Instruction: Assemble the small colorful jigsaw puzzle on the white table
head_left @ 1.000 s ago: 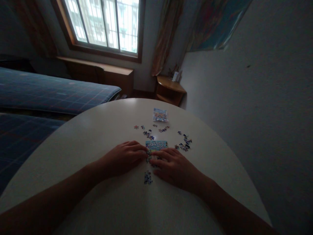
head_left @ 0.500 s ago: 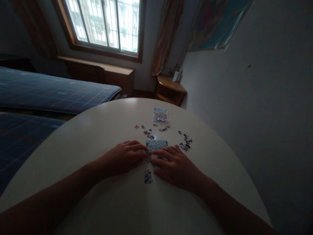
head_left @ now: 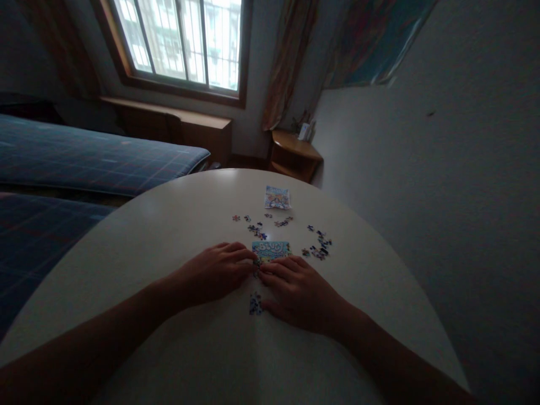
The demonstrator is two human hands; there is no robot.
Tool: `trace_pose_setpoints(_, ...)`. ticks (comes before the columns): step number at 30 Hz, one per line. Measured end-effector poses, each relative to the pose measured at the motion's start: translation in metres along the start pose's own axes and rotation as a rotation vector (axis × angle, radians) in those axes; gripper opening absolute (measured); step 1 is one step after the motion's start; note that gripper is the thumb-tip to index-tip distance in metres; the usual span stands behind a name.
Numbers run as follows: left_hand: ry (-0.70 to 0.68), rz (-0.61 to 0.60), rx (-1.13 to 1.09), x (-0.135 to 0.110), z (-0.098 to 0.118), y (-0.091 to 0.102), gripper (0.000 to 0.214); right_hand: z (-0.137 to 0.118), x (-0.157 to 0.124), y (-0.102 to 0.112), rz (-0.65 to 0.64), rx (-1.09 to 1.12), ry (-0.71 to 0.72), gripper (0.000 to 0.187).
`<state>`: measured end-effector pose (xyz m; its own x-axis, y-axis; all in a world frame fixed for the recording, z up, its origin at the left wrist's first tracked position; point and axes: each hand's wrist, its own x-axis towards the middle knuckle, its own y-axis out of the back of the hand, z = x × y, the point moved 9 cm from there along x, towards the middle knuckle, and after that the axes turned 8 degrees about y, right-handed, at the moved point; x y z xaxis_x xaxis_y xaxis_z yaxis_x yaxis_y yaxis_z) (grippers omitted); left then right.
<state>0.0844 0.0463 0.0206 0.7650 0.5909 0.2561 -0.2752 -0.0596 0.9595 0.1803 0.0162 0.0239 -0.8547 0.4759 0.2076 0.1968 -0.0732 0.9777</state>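
A partly joined jigsaw puzzle with a light blue top strip and pale lettering lies in front of me. My left hand grips its left edge, index finger and thumb drawn close together there. Across the lower part of the puzzle, my right hand lies with fingers stretched out and thumb apart, hiding much of that area. Both sets of fingertips nearly meet at the puzzle's lower left. A small joined section of several pieces lies nearer to me, beside my right thumb.
Loose puzzle pieces lie beyond the puzzle and to its right. A printed picture packet rests farther back on the round white table. A bed stands left, a corner shelf behind.
My right hand has shifted slightly down toward me, its thumb now at the small joined section. More of the puzzle's upper part shows. My left hand is almost still.
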Motion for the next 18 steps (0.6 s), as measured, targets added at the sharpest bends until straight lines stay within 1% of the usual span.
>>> trace_pose_setpoints(4, 0.001, -0.013, -0.033, 0.0004, 0.001, 0.0, 0.02, 0.002, -0.0002, 0.0009, 0.005, 0.071, -0.024, 0.042)
trace_pose_setpoints(8, 0.002, 0.013, -0.082, -0.001, 0.0004, 0.0023, 0.022, 0.0042, -0.0002, 0.0076, 0.09, 0.155, -0.103, 0.035)
trace_pose_setpoints(10, 0.0, 0.021, -0.109, -0.0019, -0.0002, 0.0028, 0.023, 0.0025, 0.0, 0.0085, 0.122, 0.184, -0.119, 0.039)
trace_pose_setpoints(12, -0.001, 0.014, -0.132, -0.0024, -0.0008, 0.0022, 0.025, 0.0003, 0.0006, 0.0067, 0.124, 0.205, -0.128, 0.04)
trace_pose_setpoints(18, -0.008, 0.016, -0.181, -0.0037, -0.0014, 0.0052, 0.029, 0.0062, 0.0005, 0.0041, 0.131, 0.261, -0.226, 0.023)
